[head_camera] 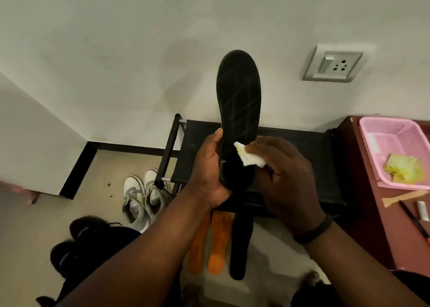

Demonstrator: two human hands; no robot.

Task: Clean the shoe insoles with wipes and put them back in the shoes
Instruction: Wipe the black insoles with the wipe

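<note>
I judge I am in the wiping step; my left hand (210, 167) grips the black insole (239, 111) upright at its heel, above the rack (302, 157); my right hand (282, 167) pinches the wipe (247, 156) against it; next I should stroke toward the toe; 3 insoles (217, 241) wait on the floor.

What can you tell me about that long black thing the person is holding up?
It is a black shoe insole, long and rounded at the top, with faint criss-cross lines and a small green mark low down. It looks soft and foamy. It stands nearly upright before the white wall. The left hand grips its lower end, and the right hand presses a white wipe on it.
</note>
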